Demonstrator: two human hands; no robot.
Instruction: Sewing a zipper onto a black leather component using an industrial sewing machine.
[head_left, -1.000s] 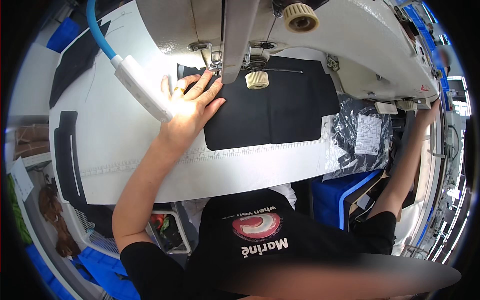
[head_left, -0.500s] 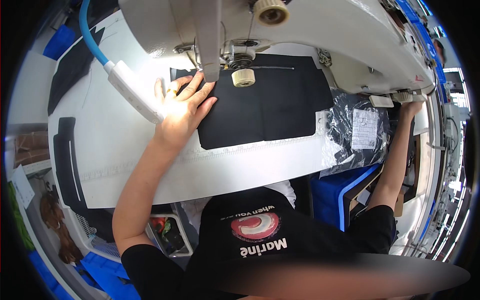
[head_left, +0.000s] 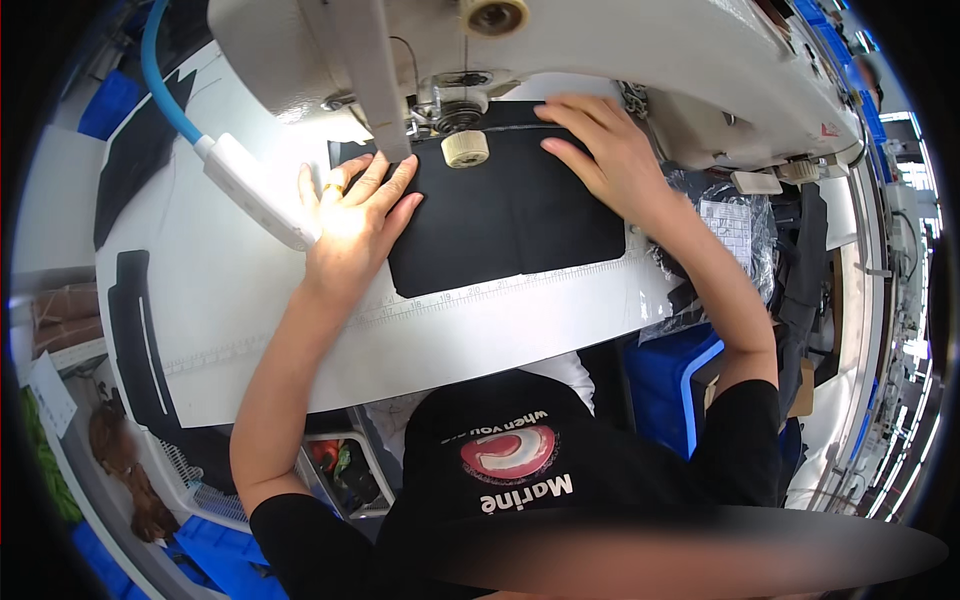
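Right hand (head_left: 622, 165) has joined the left hand (head_left: 350, 222), both hands loosely spread on black fabric (head_left: 495, 215), gripping nothing.

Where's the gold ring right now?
In the head view, left of centre, the gold ring is worn on the left hand, right of the white bar and near the left edge of the black fabric.

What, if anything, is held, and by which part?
The left hand touches, without gripping, the black fabric, upper left; whether the right hand grips its upper right cannot be told.
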